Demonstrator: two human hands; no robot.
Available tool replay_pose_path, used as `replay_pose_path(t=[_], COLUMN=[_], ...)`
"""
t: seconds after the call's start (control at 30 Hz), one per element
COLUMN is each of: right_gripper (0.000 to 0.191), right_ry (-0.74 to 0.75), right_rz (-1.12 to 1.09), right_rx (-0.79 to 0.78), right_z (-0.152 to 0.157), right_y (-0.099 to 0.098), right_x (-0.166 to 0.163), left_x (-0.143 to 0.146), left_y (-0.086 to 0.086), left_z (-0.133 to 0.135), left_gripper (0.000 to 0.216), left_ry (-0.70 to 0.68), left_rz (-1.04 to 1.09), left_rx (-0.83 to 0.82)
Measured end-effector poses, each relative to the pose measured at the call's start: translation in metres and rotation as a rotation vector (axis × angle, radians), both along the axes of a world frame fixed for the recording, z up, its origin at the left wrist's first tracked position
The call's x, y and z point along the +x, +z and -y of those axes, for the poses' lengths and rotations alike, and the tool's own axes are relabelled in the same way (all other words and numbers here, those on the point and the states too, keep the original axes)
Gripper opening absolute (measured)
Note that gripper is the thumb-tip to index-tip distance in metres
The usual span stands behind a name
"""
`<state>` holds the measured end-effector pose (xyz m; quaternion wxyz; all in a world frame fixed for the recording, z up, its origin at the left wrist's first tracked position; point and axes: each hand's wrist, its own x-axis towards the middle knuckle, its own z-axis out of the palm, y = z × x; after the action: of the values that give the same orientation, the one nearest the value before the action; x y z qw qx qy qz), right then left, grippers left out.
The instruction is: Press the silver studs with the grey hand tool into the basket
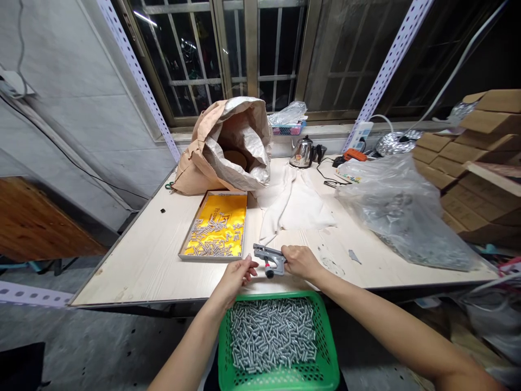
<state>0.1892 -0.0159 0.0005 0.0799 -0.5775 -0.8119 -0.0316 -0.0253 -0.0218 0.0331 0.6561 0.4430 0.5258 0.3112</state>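
My right hand [301, 262] is wrapped round the handle of a grey plier-like hand tool [269, 258], which has a black knob and a red part underneath. The tool's head points left, just above the table's near edge. Close to that head is my left hand [240, 272], thumb and index finger brought together and the others curled; what they hold, if anything, is too small to make out. Below both hands sits a green plastic basket [329, 347] full of silver threaded metal pieces [273, 334]. A shallow tray [184, 253] lined with yellow cloth [217, 206] carries similar small pieces.
A large open paper sack [199, 168] stands behind the tray. White cloth [303, 203] lies mid-table [142, 266]. Farther back is a steel kettle [302, 152]. On the right are a clear plastic bag [394, 201] and stacked cardboard boxes [480, 163].
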Motion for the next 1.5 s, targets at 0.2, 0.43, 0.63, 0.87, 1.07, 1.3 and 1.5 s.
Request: replay_pose_path(t=[0.2, 0.43, 0.63, 0.87, 1.07, 1.3, 1.5], right_gripper=[0.035, 0.039, 0.059, 0.054, 0.049, 0.047, 0.05], right_ry=[-0.02, 0.012, -0.04, -0.071, -0.079, -0.089, -0.101], right_rz=[-0.016, -0.17, -0.192, -0.184, -0.183, -0.181, -0.182], right_rx=[0.07, 0.259, 0.258, 0.245, 0.261, 0.267, 0.26], right_z=[-0.003, 0.008, 0.021, 0.028, 0.027, 0.025, 0.019], right_y=[0.009, 0.017, 0.016, 0.008, 0.006, 0.005, 0.008], right_x=[-0.004, -0.009, -0.006, 0.015, 0.014, 0.016, 0.011], left_x=[0.007, 0.013, -0.001, -0.042, -0.068, -0.075, -0.048], left_y=[-0.003, -0.013, 0.008, 0.031, 0.0, -0.013, -0.005], left_z=[0.007, 0.012, 0.031, 0.009, -0.104, -0.127, -0.077], left_gripper=[0.047, 0.022, 0.019, 0.019, 0.009, 0.007, 0.022], left_ry=[-0.033, 0.02, 0.037, -0.341, -0.066, -0.045, 0.114], left_rz=[0.005, -0.076, -0.365, -0.605, -1.09, -1.073, -0.655], left_rx=[-0.027, 0.158, 0.504, 0.563, 0.556, 0.514, 0.487])
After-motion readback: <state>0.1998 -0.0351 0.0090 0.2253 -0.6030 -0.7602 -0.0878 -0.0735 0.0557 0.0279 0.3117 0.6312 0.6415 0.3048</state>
